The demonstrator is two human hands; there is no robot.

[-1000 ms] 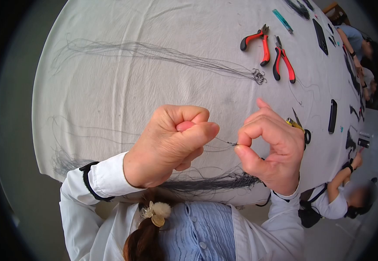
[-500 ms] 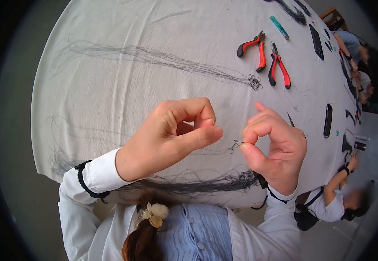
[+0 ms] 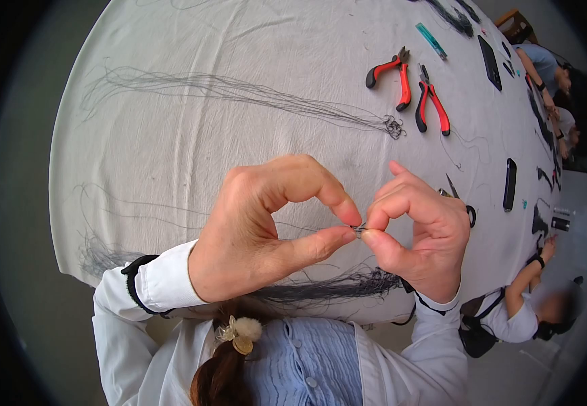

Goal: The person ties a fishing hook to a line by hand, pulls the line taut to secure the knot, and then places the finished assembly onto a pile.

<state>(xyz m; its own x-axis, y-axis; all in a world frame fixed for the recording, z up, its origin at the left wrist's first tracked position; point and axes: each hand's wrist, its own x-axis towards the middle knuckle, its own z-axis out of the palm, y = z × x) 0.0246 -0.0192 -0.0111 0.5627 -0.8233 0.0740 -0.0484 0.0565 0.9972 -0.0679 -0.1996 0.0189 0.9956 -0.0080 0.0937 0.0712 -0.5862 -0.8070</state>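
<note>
My left hand (image 3: pixel 249 233) and my right hand (image 3: pixel 425 233) meet fingertip to fingertip above the cloth. Between them is a small dark fish hook (image 3: pixel 359 231), mostly covered by the fingers. Thumb and index finger of each hand are closed in a pinch on it. Thin line trails leftward behind my left hand. Below the hands lies a thick bundle of dark line with hooks (image 3: pixel 337 287), partly covered by my left wrist. Farther up, a looser bundle of lines (image 3: pixel 273 95) ends in a cluster of hooks (image 3: pixel 393 127).
Red-handled cutters (image 3: pixel 403 84) and red-handled pliers (image 3: pixel 433 108) lie beyond my right hand. Scissors (image 3: pixel 471 215) are partly hidden behind it. A teal case (image 3: pixel 431 41), a black phone (image 3: pixel 490 63) and a black object (image 3: pixel 510 185) lie rightward. Other people sit along the right edge.
My left hand has moved right and closed its thumb and index finger on the hook held by my right hand. The hands were apart before.
</note>
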